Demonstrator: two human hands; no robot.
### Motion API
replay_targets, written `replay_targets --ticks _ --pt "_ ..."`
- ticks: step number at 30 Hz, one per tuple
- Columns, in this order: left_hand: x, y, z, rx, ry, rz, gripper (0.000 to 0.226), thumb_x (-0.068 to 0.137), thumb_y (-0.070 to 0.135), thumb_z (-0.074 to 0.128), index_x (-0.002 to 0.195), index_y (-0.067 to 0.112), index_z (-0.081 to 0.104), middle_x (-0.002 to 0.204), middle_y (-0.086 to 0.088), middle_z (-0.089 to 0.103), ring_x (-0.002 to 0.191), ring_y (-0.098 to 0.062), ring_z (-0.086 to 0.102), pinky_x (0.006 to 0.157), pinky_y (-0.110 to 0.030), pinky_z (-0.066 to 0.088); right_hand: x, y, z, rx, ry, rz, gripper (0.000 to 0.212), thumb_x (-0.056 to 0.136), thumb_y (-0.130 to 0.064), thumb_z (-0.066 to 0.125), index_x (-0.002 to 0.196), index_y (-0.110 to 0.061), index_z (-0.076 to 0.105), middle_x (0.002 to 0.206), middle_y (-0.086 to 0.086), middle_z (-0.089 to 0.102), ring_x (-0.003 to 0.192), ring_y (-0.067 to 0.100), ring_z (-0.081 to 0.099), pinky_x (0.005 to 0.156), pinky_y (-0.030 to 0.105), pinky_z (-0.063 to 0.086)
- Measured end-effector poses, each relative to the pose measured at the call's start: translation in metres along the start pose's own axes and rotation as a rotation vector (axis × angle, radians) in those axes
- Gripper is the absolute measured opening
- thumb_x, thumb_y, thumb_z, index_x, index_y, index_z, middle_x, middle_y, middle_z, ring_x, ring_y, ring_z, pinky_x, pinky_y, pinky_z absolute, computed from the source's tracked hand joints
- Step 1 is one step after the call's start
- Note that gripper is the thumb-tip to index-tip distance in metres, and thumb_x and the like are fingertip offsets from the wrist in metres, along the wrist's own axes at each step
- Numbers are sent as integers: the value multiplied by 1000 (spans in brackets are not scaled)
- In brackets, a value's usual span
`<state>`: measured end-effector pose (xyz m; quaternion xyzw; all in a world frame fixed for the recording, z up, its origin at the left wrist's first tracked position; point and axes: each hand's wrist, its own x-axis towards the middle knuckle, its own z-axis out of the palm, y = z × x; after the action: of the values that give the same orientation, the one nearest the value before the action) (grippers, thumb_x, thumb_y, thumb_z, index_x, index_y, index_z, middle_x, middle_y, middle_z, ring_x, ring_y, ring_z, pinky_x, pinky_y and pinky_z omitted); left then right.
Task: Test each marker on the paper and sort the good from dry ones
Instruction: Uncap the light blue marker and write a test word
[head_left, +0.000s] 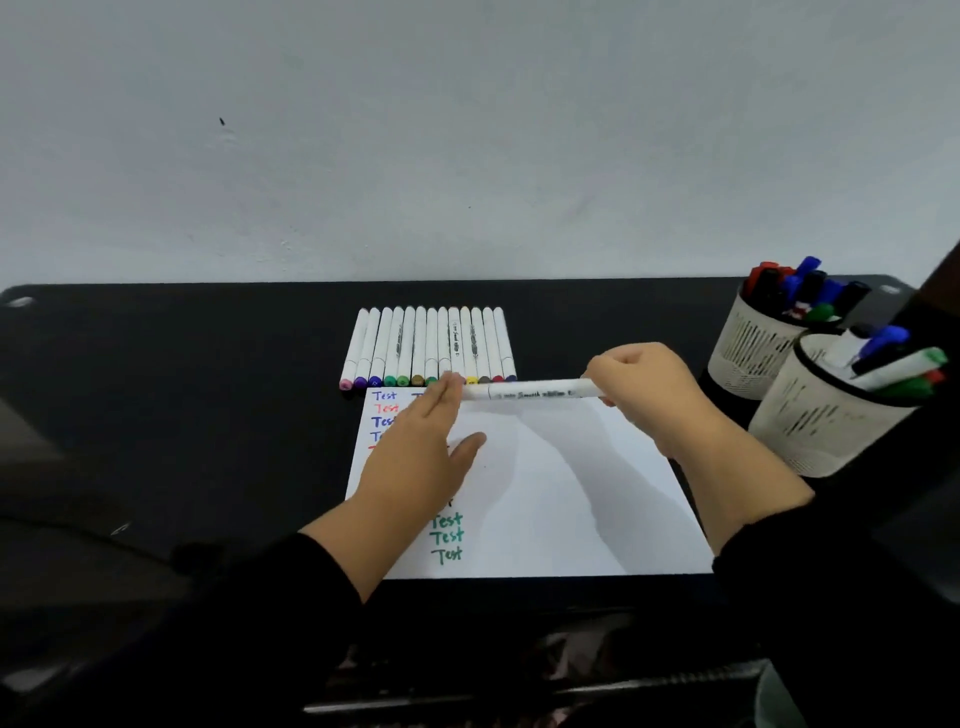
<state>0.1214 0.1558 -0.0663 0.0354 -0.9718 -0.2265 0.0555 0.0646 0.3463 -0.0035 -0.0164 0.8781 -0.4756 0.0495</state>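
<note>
Marker sits mid-frame, horizontal above paper. Right hand grips its barrel; left hand, fingers straight and holding nothing, touches the cap end. Advice: pinch cap, pull straight along the axis, keep right grip firm.

Dim, soft light; blurry, wide-angle bending at edges, faint paper shadows.

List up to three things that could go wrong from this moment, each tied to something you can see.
1. The right hand grips the white marker level above the paper; its left end hides behind the left hand, so a stray mark could follow.
2. That flat left hand covers earlier "Test" words and might smudge fresh ink.
3. The marker row lies just behind and could get knocked.
</note>
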Motion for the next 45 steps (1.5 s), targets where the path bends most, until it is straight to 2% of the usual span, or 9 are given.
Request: replay_targets --ticks 6,12,16,20,25,29,34,40,45 --pt "-20 -6 -20 -158 27 -62 41 94 40 49 134 38 45 136 17 47 120 -2 42 84 -13 29 -4 -4 -1 138 -67 -23 26 80 -5 43 71 6 65 51 1 37 51 14 25 47 23 23" --pt "-22 -11 -22 -313 -2 -130 28 90 39 56 118 39 60 98 19 56 79 2 50 64 -10 36 -2 -2 24 455 -19 74 30 88 -11 46 70 -2 68 56 4 41 49 12 28 44 21 25" --pt "-21 -14 -19 -339 21 -160 12 90 37 57 100 38 64 86 13 59 75 -6 54 61 -17 40 -1 3 50 661 1 168 35 92 -37 57 81 -6 68 55 -1 43 46 8 31 45 20 25" --pt "-18 -13 -14 -369 18 -168 16 88 39 59 104 40 64 85 13 61 71 -8 55 57 -18 40 -6 4 77 683 -76 208 29 83 -40 67 79 -11 66 54 -2 45 44 6 34 40 16 28" --pt "-8 -12 -11 -268 2 -117 23 90 41 55 112 37 62 94 11 61 80 -6 54 70 -22 45 -3 2 103 703 -62 234 23 82 -34 71 75 -14 63 51 -2 44 46 8 36 42 18 33" --pt "-5 -16 -10 -253 -48 -129 31 89 44 54 119 40 58 99 16 59 84 -2 52 68 -13 38 3 6 109 675 -33 191 14 87 -25 67 82 -13 60 59 1 45 49 9 38 47 20 35" --pt "-3 -15 -14 -280 -60 -173 39 87 47 56 125 40 55 94 18 58 83 -3 54 69 -19 44 2 5 112 681 -12 107 19 87 -19 65 73 -16 52 55 -3 47 49 7 42 45 18 37" --pt "-4 -15 -22 -352 -180 -207 21 88 42 58 108 40 64 84 2 68 73 -13 60 67 -27 48 2 5 113 659 -36 103 29 88 -12 60 65 -16 42 57 2 43 47 9 38 45 20 35" --pt "-4 -18 -27 -399 -286 -238 11 89 44 56 82 38 63 98 -3 70 97 -23 64 83 -37 51 1 5 113 640 -53 107 29 88 -9 58 67 -16 39 62 7 42 49 11 36 44 19 34"
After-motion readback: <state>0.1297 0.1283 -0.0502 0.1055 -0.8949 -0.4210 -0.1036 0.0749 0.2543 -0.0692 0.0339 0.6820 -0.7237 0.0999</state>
